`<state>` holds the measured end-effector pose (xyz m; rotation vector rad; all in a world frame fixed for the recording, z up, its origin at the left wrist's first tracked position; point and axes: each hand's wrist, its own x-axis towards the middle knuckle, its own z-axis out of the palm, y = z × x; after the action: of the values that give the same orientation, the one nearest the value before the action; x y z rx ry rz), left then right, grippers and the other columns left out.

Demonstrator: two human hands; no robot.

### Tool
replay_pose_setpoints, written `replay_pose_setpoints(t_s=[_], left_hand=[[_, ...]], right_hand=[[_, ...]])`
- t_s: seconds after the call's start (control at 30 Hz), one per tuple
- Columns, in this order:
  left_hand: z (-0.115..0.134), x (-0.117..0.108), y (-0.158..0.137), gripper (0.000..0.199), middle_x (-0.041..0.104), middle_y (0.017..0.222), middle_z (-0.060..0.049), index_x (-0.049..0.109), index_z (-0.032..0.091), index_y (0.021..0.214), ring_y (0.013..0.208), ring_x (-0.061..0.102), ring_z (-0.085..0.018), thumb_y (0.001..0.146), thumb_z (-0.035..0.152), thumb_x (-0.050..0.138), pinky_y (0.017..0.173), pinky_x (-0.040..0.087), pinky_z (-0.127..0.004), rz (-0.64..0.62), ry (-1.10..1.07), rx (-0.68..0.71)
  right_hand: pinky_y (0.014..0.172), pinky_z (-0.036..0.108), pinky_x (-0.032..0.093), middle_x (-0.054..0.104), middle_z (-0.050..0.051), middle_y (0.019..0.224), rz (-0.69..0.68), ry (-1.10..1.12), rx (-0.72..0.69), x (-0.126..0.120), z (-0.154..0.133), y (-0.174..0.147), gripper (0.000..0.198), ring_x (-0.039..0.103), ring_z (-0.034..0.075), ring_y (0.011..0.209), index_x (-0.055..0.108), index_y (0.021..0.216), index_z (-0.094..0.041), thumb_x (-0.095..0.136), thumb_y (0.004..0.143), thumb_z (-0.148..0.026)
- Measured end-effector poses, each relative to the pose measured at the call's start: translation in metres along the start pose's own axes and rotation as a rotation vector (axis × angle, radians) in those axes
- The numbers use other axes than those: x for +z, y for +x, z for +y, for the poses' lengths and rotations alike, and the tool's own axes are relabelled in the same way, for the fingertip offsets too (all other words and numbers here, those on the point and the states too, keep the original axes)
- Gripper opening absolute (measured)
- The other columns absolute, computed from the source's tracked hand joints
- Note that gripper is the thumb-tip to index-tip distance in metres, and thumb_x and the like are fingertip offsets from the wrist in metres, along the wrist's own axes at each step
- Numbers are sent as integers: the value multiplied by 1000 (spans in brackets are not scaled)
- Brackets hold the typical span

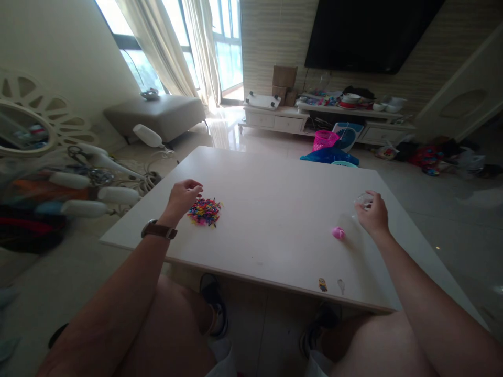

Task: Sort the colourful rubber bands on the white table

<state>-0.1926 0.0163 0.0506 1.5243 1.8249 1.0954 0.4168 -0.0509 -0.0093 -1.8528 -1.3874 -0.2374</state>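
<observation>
My left hand (184,198), below which a watch with a brown strap (159,230) circles the wrist, hovers at the upper left edge of a pile of small multicoloured bands or strips (205,212). Its fingers are bent and drawn together; anything between them is too small to make out. On the right, my right hand (375,213) grips a clear plastic container (362,199) by its side, above the table. A small pink object (338,233), perhaps a cap or figure, lies on the white tabletop (271,209) to the left of that hand.
Two flat stickers, one a yellow cartoon figure (323,284) and one pale (341,286), lie by the near edge. Beyond the far edge are a pink basket (325,139) and a blue bag (329,155). White lamp-like parts and cables (118,195) crowd the left side.
</observation>
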Motion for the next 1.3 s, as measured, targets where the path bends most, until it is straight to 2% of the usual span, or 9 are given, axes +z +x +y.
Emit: replay_pose_setpoints(t_s=[0.17,0.37,0.57,0.7,0.93,1.07,1.3], left_hand=[[-13,-4,14,27,74,77,-5,75,18,88,73,68,-20,72,38,66,68,50,-28,-55,265,84],[-34,4,27,31,72,70,-3,77,20,87,68,64,-21,71,44,64,64,48,-29,-174,322,55],[-44,8,31,34,68,66,-3,75,18,82,65,61,-20,68,48,65,59,44,-28,-254,273,84],[-46,9,25,38,70,68,-5,76,17,85,67,62,-20,69,50,65,59,43,-27,-260,241,87],[-49,-6,3,36,72,70,-5,78,17,85,69,63,-20,67,46,66,59,44,-27,-264,190,90],[-44,-10,5,34,73,72,-7,76,17,82,70,65,-21,65,46,67,59,46,-28,-237,104,60],[-29,7,10,36,72,71,-6,76,17,82,69,64,-21,65,48,68,60,46,-28,-253,105,98]], right_hand=[[74,37,54,65,16,108,-31,-10,137,-15,7,-3,62,63,24,81,59,131,-23,67,72,-38],[79,38,52,64,10,102,-82,-68,238,-22,14,-2,73,65,24,81,55,137,-18,72,68,-39],[79,35,50,64,12,108,-105,-94,294,-18,12,4,71,63,22,78,54,137,-17,76,71,-34],[80,35,48,64,15,114,-142,-123,331,-22,4,0,74,61,20,76,51,141,-16,77,74,-32],[83,36,43,62,20,123,-212,-152,389,-32,1,-13,66,61,24,86,46,143,-18,70,85,-35],[81,36,40,64,17,118,-238,-183,406,-30,0,-10,64,58,26,90,46,142,-21,68,86,-40],[81,36,38,67,11,105,-204,-214,452,-22,3,-5,69,54,25,84,45,140,-24,75,79,-37]])
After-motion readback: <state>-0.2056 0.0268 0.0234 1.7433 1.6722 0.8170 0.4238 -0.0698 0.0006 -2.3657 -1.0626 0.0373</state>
